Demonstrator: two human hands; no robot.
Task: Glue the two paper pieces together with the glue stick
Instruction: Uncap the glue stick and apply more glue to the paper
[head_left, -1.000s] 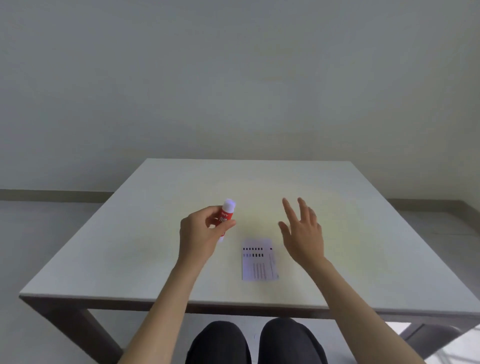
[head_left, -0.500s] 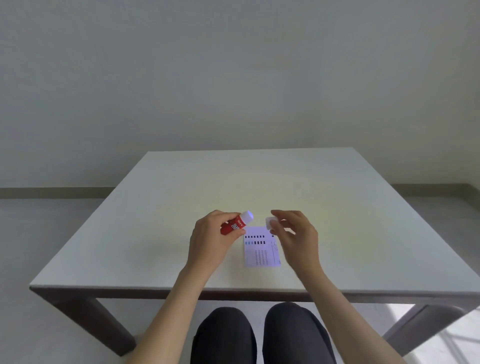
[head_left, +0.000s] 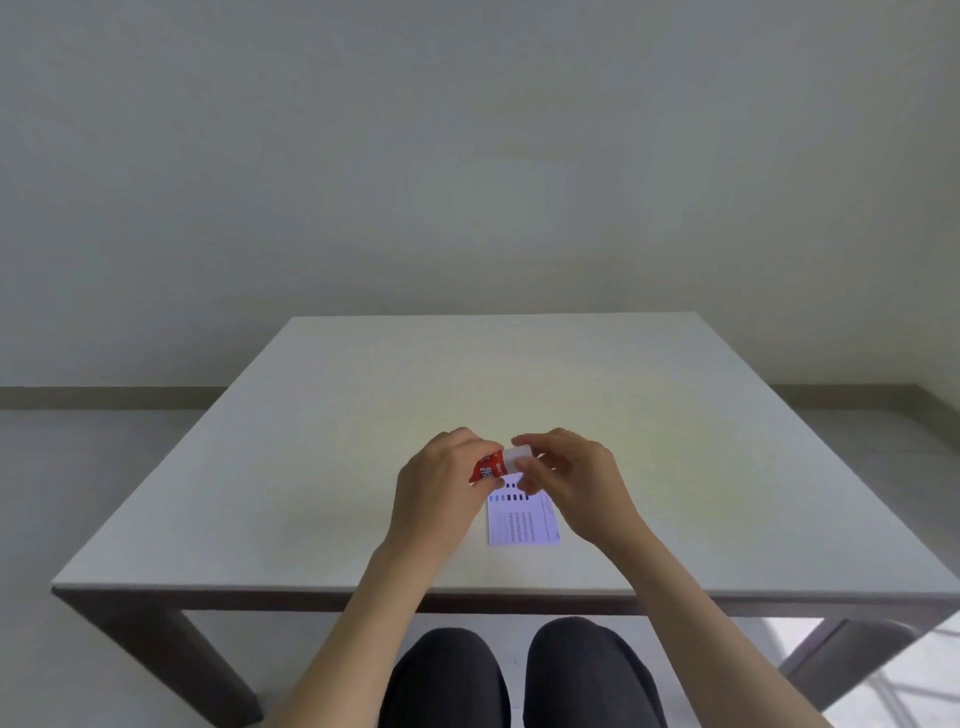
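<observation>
Head view: glue stick (head_left: 488, 467) in left grip (head_left: 441, 488), right grip (head_left: 571, 478) pinching its cap (head_left: 518, 459).

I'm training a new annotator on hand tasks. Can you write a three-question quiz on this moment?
1. True or false: the left hand holds the red glue stick.
2. Where is the printed paper? A) flat on the table, below the hands B) lifted in the right hand C) on the floor
3. Fill in: the right hand has its fingertips on the stick's white ____.

Key
1. True
2. A
3. cap (whether it is going on or coming off, this picture alone does not show)
</observation>
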